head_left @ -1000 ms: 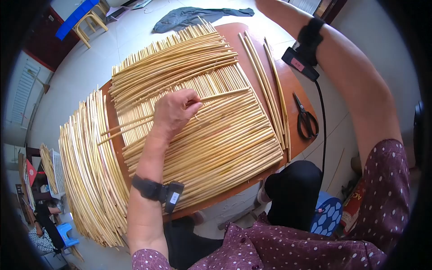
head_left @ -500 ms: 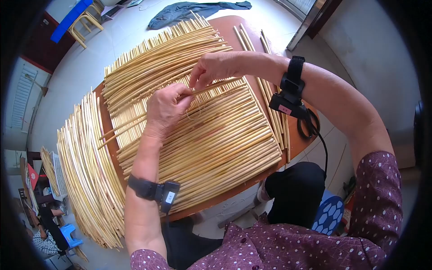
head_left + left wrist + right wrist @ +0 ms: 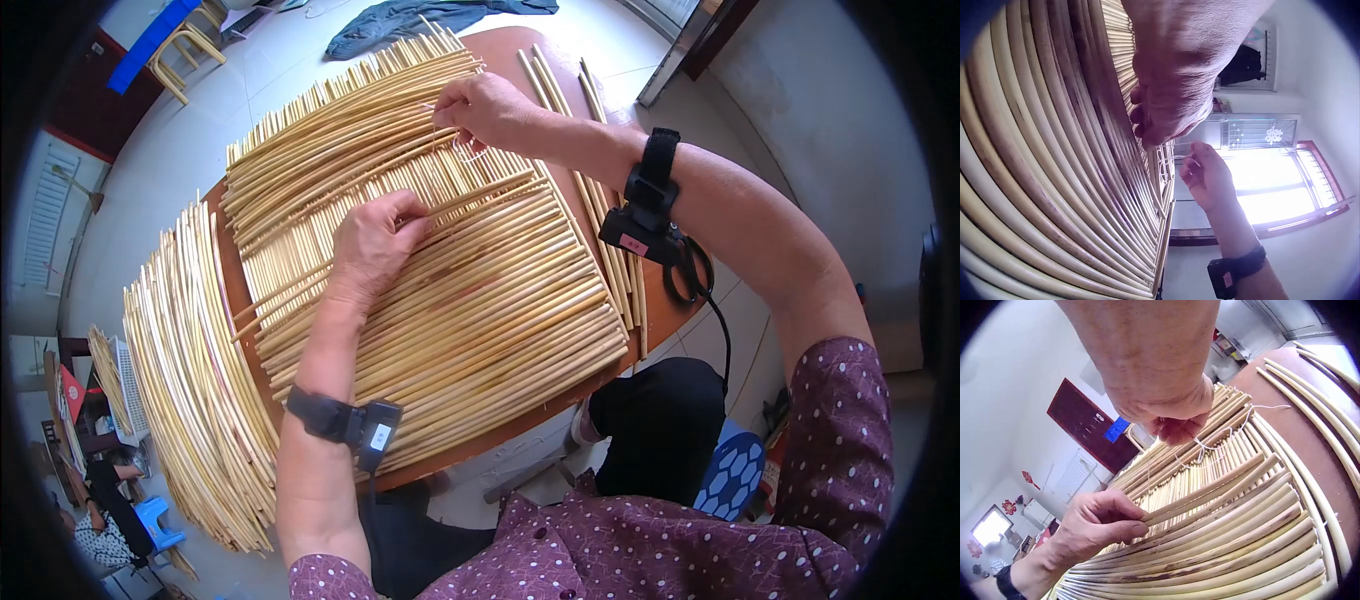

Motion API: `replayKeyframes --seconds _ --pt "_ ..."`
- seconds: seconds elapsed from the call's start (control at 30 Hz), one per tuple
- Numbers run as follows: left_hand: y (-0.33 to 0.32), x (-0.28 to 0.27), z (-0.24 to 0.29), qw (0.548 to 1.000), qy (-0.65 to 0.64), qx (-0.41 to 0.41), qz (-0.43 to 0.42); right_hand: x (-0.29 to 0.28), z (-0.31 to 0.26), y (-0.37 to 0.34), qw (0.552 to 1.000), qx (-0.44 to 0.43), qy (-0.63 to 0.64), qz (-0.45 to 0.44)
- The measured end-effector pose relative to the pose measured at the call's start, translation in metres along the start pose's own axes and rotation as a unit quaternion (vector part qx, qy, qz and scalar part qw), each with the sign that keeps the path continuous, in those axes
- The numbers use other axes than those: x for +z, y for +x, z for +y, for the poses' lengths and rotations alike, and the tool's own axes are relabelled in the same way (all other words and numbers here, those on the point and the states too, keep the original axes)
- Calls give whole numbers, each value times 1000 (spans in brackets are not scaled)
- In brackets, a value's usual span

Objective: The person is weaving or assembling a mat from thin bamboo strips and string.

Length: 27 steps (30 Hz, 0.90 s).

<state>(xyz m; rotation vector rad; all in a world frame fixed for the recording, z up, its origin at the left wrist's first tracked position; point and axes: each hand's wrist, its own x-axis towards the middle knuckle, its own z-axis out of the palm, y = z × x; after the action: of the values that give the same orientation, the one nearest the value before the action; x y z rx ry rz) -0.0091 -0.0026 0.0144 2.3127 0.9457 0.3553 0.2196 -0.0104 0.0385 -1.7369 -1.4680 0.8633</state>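
Observation:
A mat of straw-coloured stalks (image 3: 500, 300), laid side by side, covers the near part of the board. At its far edge my left hand (image 3: 375, 245) pinches a stalk (image 3: 1210, 490) between thumb and fingers, beside another loose stalk; their ends stick out to the left of the hand. My right hand (image 3: 490, 110) is farther off, raised above the crosswise stalks, and pinches a thin white string (image 3: 1200, 450). In the right wrist view the string runs taut down toward the left hand, and a loose part of it hangs in loops below the right fingers.
A stack of stalks (image 3: 340, 150) lies across the far part of the brown table (image 3: 650, 295). A large bundle (image 3: 190, 380) lies to the left. Several stalks (image 3: 545, 80) and black scissors (image 3: 685, 275), partly behind the right wrist camera, lie on the right. A dark cloth (image 3: 400, 25) is on the floor.
My right hand came in from the upper right to the left hand's fingertips, then moved away from the body with the string. The left hand still holds the stalk, slightly lower.

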Motion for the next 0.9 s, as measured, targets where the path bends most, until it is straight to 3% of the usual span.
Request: replayKeyframes --seconds 0.17,0.27,0.33,0.37,0.43,0.57,0.77,0.83,0.87,0.9 --pt "0 3 -1 1000 -20 -8 1 -3 3 2 997 43 33 56" --pt "0 4 1 999 -17 -30 -21 -2 10 9 984 34 125 120" --pt "1 6 -6 1000 0 -2 -20 -5 9 11 953 103 235 158" --pt "2 7 -9 999 18 26 -20 -6 11 14 953 104 237 158" --pt "2 7 -9 999 29 23 -30 -6 19 20 909 87 340 226" --pt "0 7 -5 998 34 15 -45 -1 33 28 895 85 365 243" --pt "-1 6 -6 997 34 59 -29 14 24 38 900 4 354 256" --pt "-3 6 -3 996 55 73 -22 14 22 44 833 4 505 224" --pt "-4 6 -2 993 75 87 -15 14 24 43 833 4 506 225" --pt "-5 4 1 993 76 88 -15 14 20 38 864 11 452 219"
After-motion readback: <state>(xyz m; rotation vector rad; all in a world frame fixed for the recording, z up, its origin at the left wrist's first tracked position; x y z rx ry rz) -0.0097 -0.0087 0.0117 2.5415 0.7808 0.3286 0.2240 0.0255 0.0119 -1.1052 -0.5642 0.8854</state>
